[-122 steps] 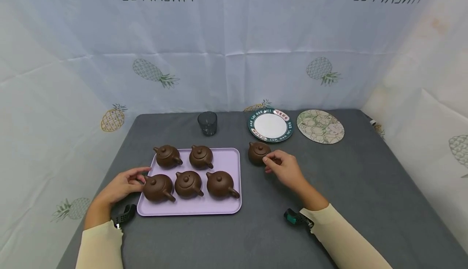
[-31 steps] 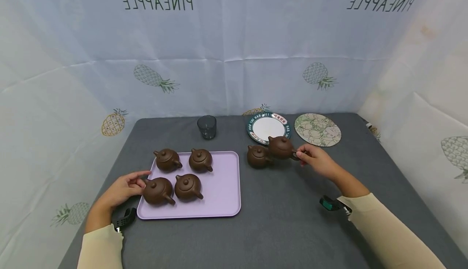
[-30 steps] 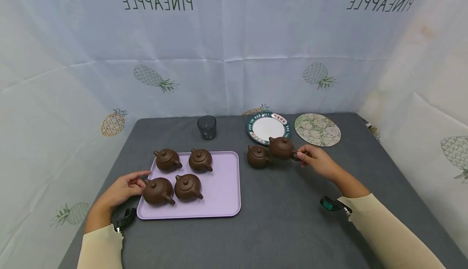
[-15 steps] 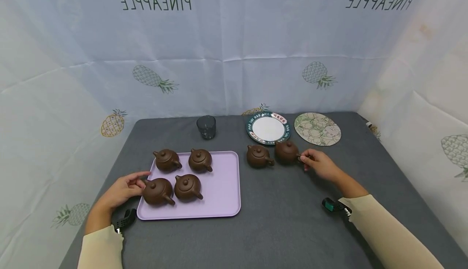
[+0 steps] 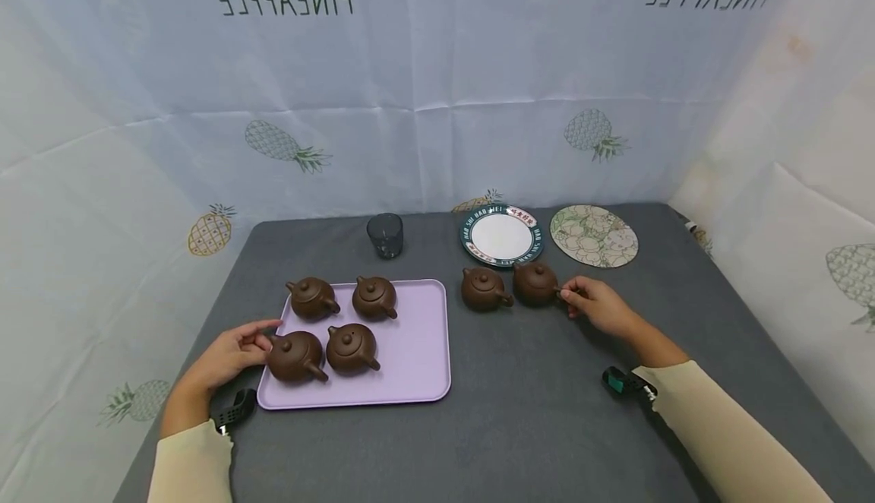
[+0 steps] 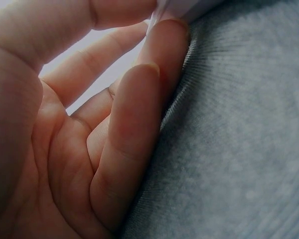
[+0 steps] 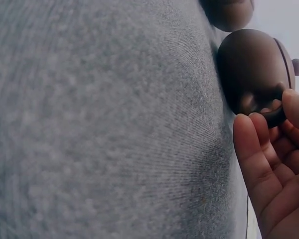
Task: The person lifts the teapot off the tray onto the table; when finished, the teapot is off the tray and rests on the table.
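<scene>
My right hand (image 5: 601,307) pinches the handle of a brown teapot (image 5: 535,284), which stands on the grey table. The right wrist view shows thumb and fingers around that handle on the teapot (image 7: 254,64). Just left of it is a second brown teapot (image 5: 482,289). My left hand (image 5: 231,354) holds the left rim of a lilac tray (image 5: 413,378); in the left wrist view the fingers (image 6: 132,109) are curled at the tray's edge (image 6: 177,9). On the tray are several teapots, and the front left teapot (image 5: 295,356) is close to my left fingertips.
A dark glass cup (image 5: 386,235) stands behind the tray. At the back right lie a white plate (image 5: 502,237) with a green patterned rim and a round patterned mat (image 5: 595,237). The plate is just behind the two teapots. A pineapple-print cloth (image 5: 424,70) hangs beyond the table.
The front right teapot has left the tray. My right hand carried it right and lowered it onto the table beside the other teapot. My left hand has stayed at the tray's rim.
</scene>
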`<state>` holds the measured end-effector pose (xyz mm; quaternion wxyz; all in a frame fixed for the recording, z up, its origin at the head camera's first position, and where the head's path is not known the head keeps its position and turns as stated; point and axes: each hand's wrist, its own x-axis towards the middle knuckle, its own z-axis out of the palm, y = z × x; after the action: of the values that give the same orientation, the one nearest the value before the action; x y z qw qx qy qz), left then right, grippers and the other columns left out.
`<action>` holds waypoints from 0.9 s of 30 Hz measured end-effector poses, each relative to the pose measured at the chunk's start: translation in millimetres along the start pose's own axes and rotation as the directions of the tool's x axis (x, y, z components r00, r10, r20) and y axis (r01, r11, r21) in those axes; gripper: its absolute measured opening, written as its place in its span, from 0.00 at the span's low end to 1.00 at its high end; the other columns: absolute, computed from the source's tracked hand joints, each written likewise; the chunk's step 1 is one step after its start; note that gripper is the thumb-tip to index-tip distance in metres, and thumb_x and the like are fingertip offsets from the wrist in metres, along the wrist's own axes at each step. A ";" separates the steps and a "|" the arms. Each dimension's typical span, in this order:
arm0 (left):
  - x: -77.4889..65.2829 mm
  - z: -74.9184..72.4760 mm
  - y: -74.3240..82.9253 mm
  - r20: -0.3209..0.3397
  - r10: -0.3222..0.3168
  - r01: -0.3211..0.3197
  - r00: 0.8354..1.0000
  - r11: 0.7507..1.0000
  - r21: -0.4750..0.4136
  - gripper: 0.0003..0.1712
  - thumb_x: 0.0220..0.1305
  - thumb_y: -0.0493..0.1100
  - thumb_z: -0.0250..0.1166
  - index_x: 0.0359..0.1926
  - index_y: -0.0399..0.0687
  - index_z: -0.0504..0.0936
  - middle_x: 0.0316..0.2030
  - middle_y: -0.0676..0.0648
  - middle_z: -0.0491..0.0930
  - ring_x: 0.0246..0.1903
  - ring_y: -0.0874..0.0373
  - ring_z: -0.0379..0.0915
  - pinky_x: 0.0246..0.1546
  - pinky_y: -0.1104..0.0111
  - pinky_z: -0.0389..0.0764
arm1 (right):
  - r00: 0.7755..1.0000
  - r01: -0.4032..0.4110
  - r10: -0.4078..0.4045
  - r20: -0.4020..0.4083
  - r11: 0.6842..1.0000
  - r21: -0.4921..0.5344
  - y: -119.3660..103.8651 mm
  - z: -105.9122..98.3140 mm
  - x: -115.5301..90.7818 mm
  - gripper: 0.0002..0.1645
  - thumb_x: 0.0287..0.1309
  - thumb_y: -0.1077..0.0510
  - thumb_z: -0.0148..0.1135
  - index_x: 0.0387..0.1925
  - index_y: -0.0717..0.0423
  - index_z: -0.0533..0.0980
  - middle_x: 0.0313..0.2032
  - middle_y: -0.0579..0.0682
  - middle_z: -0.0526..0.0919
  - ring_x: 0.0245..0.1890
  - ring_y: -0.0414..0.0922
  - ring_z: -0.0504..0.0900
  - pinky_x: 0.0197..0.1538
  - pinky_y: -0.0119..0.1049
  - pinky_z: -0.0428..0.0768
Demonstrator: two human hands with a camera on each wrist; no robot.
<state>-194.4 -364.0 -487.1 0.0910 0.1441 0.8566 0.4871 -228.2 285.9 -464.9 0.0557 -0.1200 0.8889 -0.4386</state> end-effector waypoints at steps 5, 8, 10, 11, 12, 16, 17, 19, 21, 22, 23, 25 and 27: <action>2.8 -0.5 1.3 -0.017 0.000 0.000 1.000 1.000 -0.020 0.29 0.49 0.27 0.60 0.56 0.39 0.68 0.28 0.46 0.75 0.27 0.59 0.73 0.30 0.71 0.72 | 1.000 -0.012 0.011 -0.011 1.000 -0.012 -4.3 -4.9 2.9 0.18 0.61 0.49 0.49 0.40 0.61 0.71 0.31 0.57 0.76 0.28 0.47 0.77 0.32 0.38 0.75; 1.7 -0.7 0.9 -0.009 0.003 -0.003 1.000 1.000 -0.023 0.30 0.49 0.26 0.60 0.56 0.37 0.68 0.28 0.47 0.75 0.27 0.60 0.73 0.30 0.71 0.72 | 1.000 -0.023 0.023 -0.011 0.999 -0.027 -7.8 -7.1 1.6 0.19 0.61 0.48 0.49 0.41 0.61 0.71 0.32 0.57 0.76 0.28 0.46 0.78 0.32 0.38 0.75; 0.4 -0.4 0.6 -0.002 0.004 -0.004 1.000 1.000 -0.023 0.30 0.49 0.26 0.60 0.56 0.36 0.67 0.28 0.47 0.75 0.27 0.60 0.73 0.30 0.71 0.72 | 0.999 -0.037 0.036 -0.029 0.998 -0.049 -11.3 -8.5 0.4 0.20 0.61 0.47 0.49 0.42 0.59 0.71 0.31 0.56 0.76 0.28 0.46 0.77 0.31 0.39 0.75; -0.3 -0.1 0.7 -0.005 -0.002 0.002 1.000 1.000 -0.028 0.30 0.48 0.26 0.60 0.56 0.37 0.68 0.28 0.48 0.75 0.27 0.60 0.73 0.30 0.71 0.72 | 0.998 -0.041 0.038 -0.042 0.997 -0.060 -13.9 -9.0 -0.3 0.20 0.61 0.46 0.48 0.42 0.58 0.71 0.31 0.55 0.77 0.28 0.45 0.77 0.31 0.39 0.74; -1.0 0.1 0.4 0.004 0.001 -0.001 1.000 1.000 -0.023 0.30 0.49 0.26 0.60 0.56 0.36 0.67 0.28 0.47 0.75 0.27 0.60 0.73 0.30 0.71 0.72 | 0.998 -0.044 0.040 -0.057 0.996 -0.071 -17.7 -9.2 -1.0 0.20 0.61 0.45 0.48 0.43 0.57 0.71 0.31 0.54 0.77 0.28 0.45 0.77 0.31 0.40 0.74; -2.2 0.1 0.6 -0.003 -0.017 0.017 1.000 1.000 -0.020 0.30 0.49 0.26 0.60 0.56 0.39 0.68 0.29 0.46 0.75 0.28 0.59 0.73 0.31 0.71 0.72 | 0.995 -0.028 0.023 -0.100 0.998 -0.049 -40.9 -3.1 2.1 0.20 0.60 0.44 0.48 0.43 0.56 0.70 0.31 0.55 0.78 0.29 0.46 0.77 0.33 0.42 0.74; -2.0 0.3 0.7 -0.005 -0.021 0.021 1.000 1.000 -0.021 0.30 0.49 0.27 0.60 0.56 0.39 0.68 0.29 0.45 0.75 0.28 0.59 0.73 0.31 0.72 0.72 | 0.994 -0.014 0.011 -0.105 0.999 -0.030 -48.0 0.9 3.2 0.20 0.60 0.44 0.49 0.43 0.56 0.70 0.32 0.55 0.78 0.29 0.46 0.77 0.34 0.42 0.74; -1.0 0.5 1.1 -0.011 -0.024 0.024 1.000 0.999 -0.024 0.29 0.49 0.28 0.61 0.56 0.40 0.69 0.29 0.45 0.75 0.28 0.59 0.73 0.31 0.72 0.72 | 0.994 0.022 -0.020 -0.105 1.000 0.021 -61.2 11.6 7.2 0.20 0.60 0.45 0.50 0.44 0.57 0.70 0.34 0.58 0.77 0.30 0.47 0.77 0.34 0.43 0.75; -0.1 0.2 1.8 -0.005 -0.011 0.011 1.000 1.000 -0.024 0.29 0.50 0.28 0.60 0.56 0.39 0.68 0.29 0.44 0.75 0.28 0.59 0.73 0.32 0.72 0.72 | 0.994 0.053 -0.047 -0.098 0.997 0.060 -74.1 25.3 12.5 0.20 0.59 0.46 0.51 0.44 0.58 0.70 0.34 0.59 0.76 0.29 0.47 0.77 0.34 0.44 0.75; 0.0 0.3 1.9 0.000 -0.004 0.004 1.000 1.000 -0.030 0.30 0.50 0.28 0.60 0.57 0.39 0.68 0.29 0.44 0.75 0.28 0.58 0.73 0.32 0.72 0.72 | 0.994 0.065 -0.058 -0.094 0.996 0.069 -80.1 32.9 15.5 0.20 0.59 0.46 0.51 0.44 0.57 0.70 0.34 0.58 0.77 0.29 0.46 0.77 0.34 0.44 0.75; -0.2 0.4 2.2 0.001 0.001 -0.001 1.000 0.999 -0.034 0.30 0.50 0.27 0.60 0.57 0.38 0.68 0.29 0.43 0.75 0.28 0.58 0.73 0.31 0.72 0.72 | 0.994 0.076 -0.069 -0.088 0.994 0.077 -85.9 40.6 18.7 0.19 0.58 0.46 0.52 0.43 0.56 0.71 0.33 0.58 0.77 0.28 0.46 0.77 0.33 0.43 0.76; -1.3 0.6 2.2 0.002 0.007 -0.007 1.000 0.999 -0.040 0.30 0.49 0.26 0.60 0.56 0.37 0.67 0.29 0.44 0.75 0.28 0.58 0.73 0.31 0.71 0.72 | 0.994 0.092 -0.086 -0.072 0.993 0.080 -96.7 56.3 25.0 0.16 0.58 0.47 0.53 0.42 0.53 0.71 0.31 0.56 0.77 0.27 0.45 0.77 0.32 0.42 0.76; -3.0 0.5 1.5 0.000 0.008 -0.008 1.000 0.999 -0.034 0.30 0.49 0.26 0.59 0.56 0.36 0.67 0.29 0.45 0.75 0.28 0.59 0.73 0.31 0.71 0.72 | 0.993 0.114 -0.110 -0.052 0.991 0.068 -105.2 71.5 31.5 0.15 0.58 0.47 0.53 0.41 0.51 0.71 0.29 0.52 0.76 0.25 0.43 0.77 0.30 0.39 0.75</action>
<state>-191.3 -363.8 -486.1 0.0917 0.1459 0.8475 0.5020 -226.6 161.1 -424.8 0.0137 -0.1569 0.8658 -0.4749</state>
